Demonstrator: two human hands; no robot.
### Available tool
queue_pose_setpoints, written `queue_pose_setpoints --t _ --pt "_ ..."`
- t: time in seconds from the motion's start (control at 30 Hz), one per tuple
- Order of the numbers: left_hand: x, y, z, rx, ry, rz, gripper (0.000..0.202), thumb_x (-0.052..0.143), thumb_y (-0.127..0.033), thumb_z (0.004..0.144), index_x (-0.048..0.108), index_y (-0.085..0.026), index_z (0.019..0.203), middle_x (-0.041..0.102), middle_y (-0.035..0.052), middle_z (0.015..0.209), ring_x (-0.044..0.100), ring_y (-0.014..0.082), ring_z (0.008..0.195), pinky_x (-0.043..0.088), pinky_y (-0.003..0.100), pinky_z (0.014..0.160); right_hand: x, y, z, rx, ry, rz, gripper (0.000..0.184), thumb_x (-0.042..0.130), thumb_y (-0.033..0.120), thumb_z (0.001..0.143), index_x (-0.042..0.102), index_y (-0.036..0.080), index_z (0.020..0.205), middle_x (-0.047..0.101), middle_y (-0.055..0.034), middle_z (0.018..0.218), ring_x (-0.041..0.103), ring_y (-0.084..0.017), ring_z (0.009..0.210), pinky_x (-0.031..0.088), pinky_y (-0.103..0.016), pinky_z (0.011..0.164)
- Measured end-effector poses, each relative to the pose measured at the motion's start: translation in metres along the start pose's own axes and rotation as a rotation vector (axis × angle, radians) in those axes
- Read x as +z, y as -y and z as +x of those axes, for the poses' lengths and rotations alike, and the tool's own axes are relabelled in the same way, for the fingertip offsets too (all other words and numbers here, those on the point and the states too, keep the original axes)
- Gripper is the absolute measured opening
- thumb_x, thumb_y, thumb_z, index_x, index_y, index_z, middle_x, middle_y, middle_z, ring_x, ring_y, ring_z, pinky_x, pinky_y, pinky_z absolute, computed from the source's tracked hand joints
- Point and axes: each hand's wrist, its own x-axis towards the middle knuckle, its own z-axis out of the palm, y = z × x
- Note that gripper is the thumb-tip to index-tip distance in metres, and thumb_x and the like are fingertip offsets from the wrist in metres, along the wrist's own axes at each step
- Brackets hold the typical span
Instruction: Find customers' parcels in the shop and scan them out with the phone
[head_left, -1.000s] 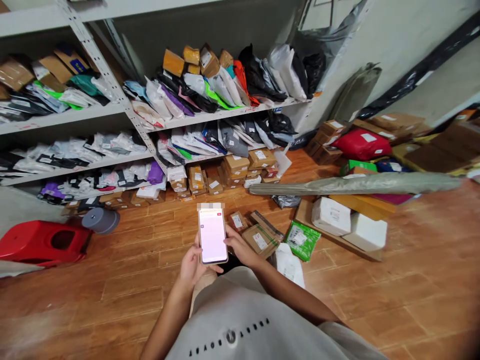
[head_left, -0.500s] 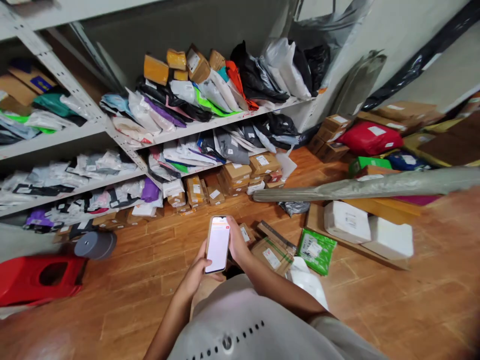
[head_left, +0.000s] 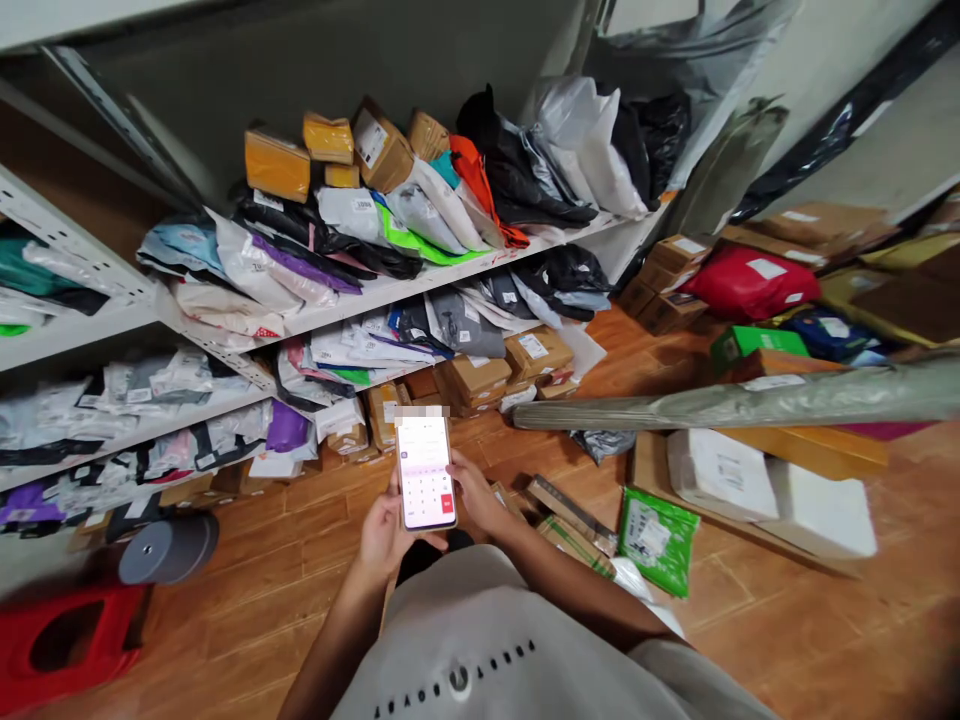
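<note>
A smartphone (head_left: 426, 480) with a lit screen is held upright in front of my body, and a keypad with a red key shows on its lower half. My left hand (head_left: 384, 528) is closed around the phone's left side and lower edge. On the other side, my right hand (head_left: 474, 488) grips the phone's right edge, with some of its fingers hidden behind it. Beyond the phone stands a white shelf rack (head_left: 330, 308) packed with bagged parcels.
Small cardboard boxes (head_left: 474, 380) line the floor under the rack. A green parcel (head_left: 658, 540) and white boxes (head_left: 814, 505) lie to the right, below a long wrapped roll (head_left: 720, 400). At left are a grey bin (head_left: 169, 550) and a red plastic stool (head_left: 112, 625).
The phone screen has gone from a mostly blank page to a keypad. My right hand is a little lower along the phone's edge. The view has shifted closer to the shelves.
</note>
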Motion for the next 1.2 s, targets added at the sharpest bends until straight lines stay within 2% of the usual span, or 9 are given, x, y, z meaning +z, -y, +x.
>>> queue_pose_setpoints --t 0.17,0.33,0.6,0.7,0.8,0.87,1.07,1.13,1.2 --pt "-0.002 -0.023 0.033 -0.029 0.059 -0.017 0.063 0.062 -0.024 0.065 0.047 -0.026 0.127 0.068 0.0067 0.11 0.061 0.0353 0.104 0.058 0.049 0.071 -0.008 0.01 0.023 -0.037 0.026 -0.01 0.048 0.052 0.021 0.068 0.062 0.024 0.115 0.066 -0.0008 0.117 0.058 -0.024 0.105 0.042 -0.039 0.096" --pt "-0.009 -0.052 0.072 -0.074 0.133 -0.015 0.057 0.06 -0.023 0.07 0.049 -0.024 0.126 0.067 0.0065 0.115 0.059 0.0336 0.109 0.056 0.048 0.08 -0.008 0.013 0.054 -0.078 0.006 0.011 0.059 0.055 0.022 0.068 0.054 0.026 0.127 0.062 -0.0012 0.124 0.056 -0.024 0.11 0.04 -0.04 0.098" --pt "-0.016 -0.115 0.14 -0.142 0.302 -0.035 0.03 0.055 -0.018 0.077 0.062 -0.023 0.105 0.071 0.0016 0.101 0.063 0.0248 0.102 0.053 0.045 0.088 0.015 0.022 0.122 -0.058 -0.245 0.011 0.041 0.055 0.041 0.084 0.055 0.024 0.121 0.062 -0.0048 0.118 0.057 -0.023 0.103 0.045 -0.038 0.091" --pt "-0.018 -0.133 0.164 -0.234 0.409 0.009 0.042 0.056 -0.023 0.077 0.057 -0.024 0.119 0.07 0.0041 0.105 0.064 0.026 0.099 0.057 0.044 0.08 0.016 0.023 0.14 -0.12 -0.276 -0.061 0.048 0.065 0.039 0.079 0.053 0.024 0.123 0.06 -0.0047 0.122 0.054 -0.024 0.112 0.042 -0.038 0.097" --pt "-0.023 -0.143 0.187 -0.28 0.476 0.067 0.048 0.054 -0.027 0.079 0.052 -0.026 0.127 0.069 0.0061 0.108 0.066 0.0262 0.093 0.059 0.039 0.064 0.014 0.018 0.149 -0.172 -0.237 -0.084 0.077 0.079 0.027 0.066 0.042 0.027 0.133 0.057 -0.0047 0.127 0.053 -0.024 0.115 0.042 -0.039 0.098" --pt "-0.025 -0.146 0.201 -0.322 0.507 0.105 0.046 0.052 -0.029 0.082 0.05 -0.028 0.128 0.068 0.0075 0.111 0.067 0.025 0.088 0.058 0.035 0.057 0.013 0.01 0.153 -0.179 -0.249 -0.057 0.081 0.08 0.026 0.065 0.039 0.027 0.136 0.058 -0.005 0.127 0.055 -0.024 0.114 0.043 -0.039 0.097" --pt "-0.001 -0.148 0.231 -0.474 0.549 0.457 0.062 0.046 -0.055 0.085 0.045 -0.019 0.135 0.064 0.0185 0.115 0.067 0.0272 0.085 0.052 0.027 0.046 0.01 -0.008 0.168 -0.233 -0.552 0.293 0.052 0.069 0.047 0.075 0.057 0.022 0.119 0.068 -0.0062 0.116 0.064 -0.025 0.101 0.047 -0.039 0.089" --pt "0.009 -0.15 0.234 -0.431 0.578 0.675 0.07 0.043 -0.064 0.083 0.041 -0.021 0.138 0.064 0.0177 0.114 0.066 0.027 0.083 0.05 0.028 0.044 0.013 -0.004 0.167 -0.237 -0.631 0.41 0.053 0.071 0.052 0.071 0.062 0.021 0.113 0.072 -0.0067 0.107 0.067 -0.025 0.092 0.05 -0.039 0.085" --pt "0.018 -0.154 0.235 -0.28 0.643 0.913 0.065 0.043 -0.064 0.083 0.049 -0.023 0.133 0.066 0.0142 0.103 0.065 0.0244 0.075 0.049 0.03 0.047 0.017 0.005 0.161 -0.231 -0.702 0.512 0.052 0.076 0.053 0.063 0.068 0.02 0.102 0.074 -0.0071 0.099 0.068 -0.025 0.086 0.051 -0.038 0.082"
